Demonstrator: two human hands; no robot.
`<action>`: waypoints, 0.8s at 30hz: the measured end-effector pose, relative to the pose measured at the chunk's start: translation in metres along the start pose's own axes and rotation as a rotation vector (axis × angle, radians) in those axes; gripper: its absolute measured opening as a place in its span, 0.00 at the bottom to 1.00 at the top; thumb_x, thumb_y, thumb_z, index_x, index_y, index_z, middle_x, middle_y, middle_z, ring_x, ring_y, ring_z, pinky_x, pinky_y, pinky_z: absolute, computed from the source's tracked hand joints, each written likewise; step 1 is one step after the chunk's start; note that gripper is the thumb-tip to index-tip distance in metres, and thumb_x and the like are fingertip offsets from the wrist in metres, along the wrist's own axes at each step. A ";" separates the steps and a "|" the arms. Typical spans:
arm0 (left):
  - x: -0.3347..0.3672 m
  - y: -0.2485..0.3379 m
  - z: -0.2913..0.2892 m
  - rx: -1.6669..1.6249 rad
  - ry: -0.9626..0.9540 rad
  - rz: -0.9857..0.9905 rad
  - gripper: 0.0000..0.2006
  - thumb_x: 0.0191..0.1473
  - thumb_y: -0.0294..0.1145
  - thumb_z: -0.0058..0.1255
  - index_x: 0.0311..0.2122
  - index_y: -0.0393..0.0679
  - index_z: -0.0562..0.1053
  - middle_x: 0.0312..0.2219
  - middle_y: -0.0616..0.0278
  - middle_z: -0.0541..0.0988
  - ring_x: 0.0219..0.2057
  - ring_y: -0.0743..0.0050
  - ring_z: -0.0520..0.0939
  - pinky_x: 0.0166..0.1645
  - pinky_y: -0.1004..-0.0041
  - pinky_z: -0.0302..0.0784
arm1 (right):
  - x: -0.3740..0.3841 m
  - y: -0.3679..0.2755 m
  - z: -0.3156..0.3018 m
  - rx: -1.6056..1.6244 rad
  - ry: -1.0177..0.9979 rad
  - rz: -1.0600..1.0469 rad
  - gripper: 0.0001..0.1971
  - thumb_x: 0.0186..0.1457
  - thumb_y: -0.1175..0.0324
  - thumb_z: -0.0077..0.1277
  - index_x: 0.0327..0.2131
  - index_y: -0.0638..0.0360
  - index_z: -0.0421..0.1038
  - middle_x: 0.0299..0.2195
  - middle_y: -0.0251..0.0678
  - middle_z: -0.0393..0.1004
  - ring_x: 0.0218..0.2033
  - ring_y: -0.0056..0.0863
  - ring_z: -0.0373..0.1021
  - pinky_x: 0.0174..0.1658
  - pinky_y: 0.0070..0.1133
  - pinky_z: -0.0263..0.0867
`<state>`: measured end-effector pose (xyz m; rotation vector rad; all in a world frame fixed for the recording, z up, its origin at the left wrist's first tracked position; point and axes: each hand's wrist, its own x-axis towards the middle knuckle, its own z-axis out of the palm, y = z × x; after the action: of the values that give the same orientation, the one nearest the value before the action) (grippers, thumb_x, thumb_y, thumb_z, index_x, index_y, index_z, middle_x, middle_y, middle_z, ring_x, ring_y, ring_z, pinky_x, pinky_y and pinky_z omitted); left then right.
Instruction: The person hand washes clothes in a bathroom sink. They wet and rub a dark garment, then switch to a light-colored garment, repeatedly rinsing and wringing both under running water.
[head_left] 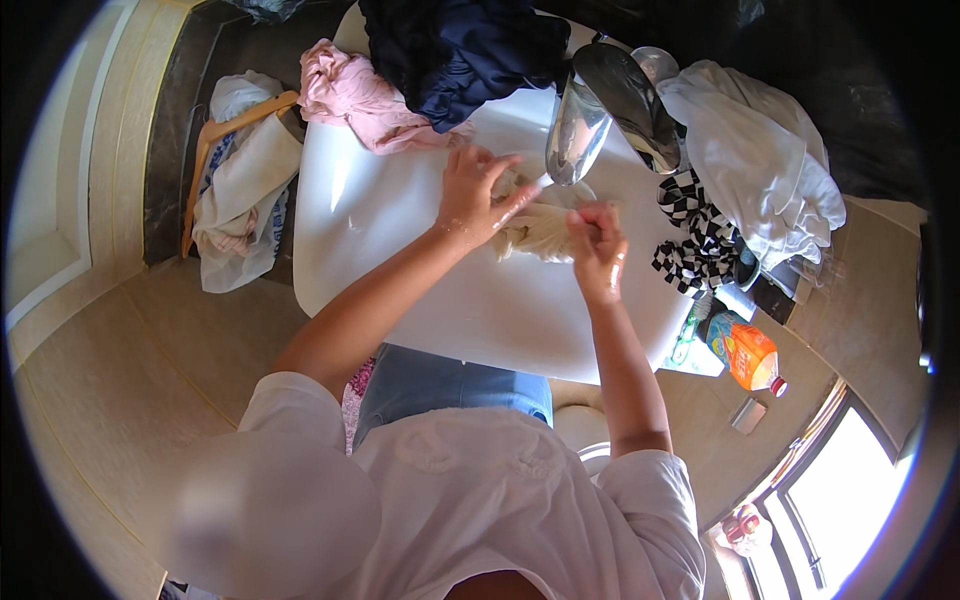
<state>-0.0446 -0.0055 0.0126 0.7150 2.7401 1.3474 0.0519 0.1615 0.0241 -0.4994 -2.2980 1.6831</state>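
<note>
A cream-coloured wet cloth (pixel 540 235) lies bunched in the white sink (pixel 400 270), below the chrome faucet (pixel 578 135). My left hand (pixel 472 200) is over the cloth's left side, fingers apart and thumb stretched toward the faucet spout; nothing shows in its grip. At the cloth's right edge, my right hand (pixel 600 248) has its fingers curled together, pinching the fabric. Wet, shiny patches show on both hands. Part of the cloth is hidden behind my fingers.
Pink cloth (pixel 355 100) and dark navy cloth (pixel 465 55) lie on the sink's far rim. White fabric (pixel 765 160) and a black-and-white checked cloth (pixel 690 235) hang at the right. An orange bottle (pixel 742 350) is beyond the right edge; a wooden hanger (pixel 205 170) with bagged cloths is left.
</note>
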 end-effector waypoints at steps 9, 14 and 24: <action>-0.010 -0.024 -0.005 -0.639 -0.187 -0.573 0.15 0.42 0.33 0.60 0.34 0.41 0.69 0.24 0.63 0.72 0.30 0.75 0.73 0.41 0.74 0.69 | -0.009 -0.057 -0.025 0.535 0.052 0.086 0.07 0.51 0.75 0.52 0.25 0.63 0.65 0.30 0.32 0.65 0.31 0.19 0.59 0.39 0.16 0.55; 0.001 -0.012 -0.016 -0.026 -0.051 -0.057 0.15 0.46 0.19 0.46 0.42 0.42 0.69 0.41 0.54 0.73 0.44 0.51 0.71 0.50 0.60 0.65 | 0.010 -0.029 -0.024 0.000 -0.163 -0.110 0.05 0.48 0.74 0.54 0.26 0.59 0.68 0.33 0.33 0.70 0.35 0.26 0.65 0.45 0.24 0.56; -0.016 -0.027 0.036 0.419 -0.319 0.174 0.25 0.54 0.39 0.41 0.57 0.45 0.61 0.59 0.53 0.57 0.61 0.47 0.52 0.61 0.42 0.41 | 0.011 0.022 0.049 -0.901 -0.238 -0.132 0.23 0.54 0.58 0.41 0.54 0.50 0.61 0.58 0.37 0.56 0.62 0.42 0.47 0.60 0.51 0.37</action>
<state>-0.0337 0.0005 -0.0332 1.0996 2.7585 0.5971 0.0249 0.1293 -0.0117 -0.2878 -3.1080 0.5853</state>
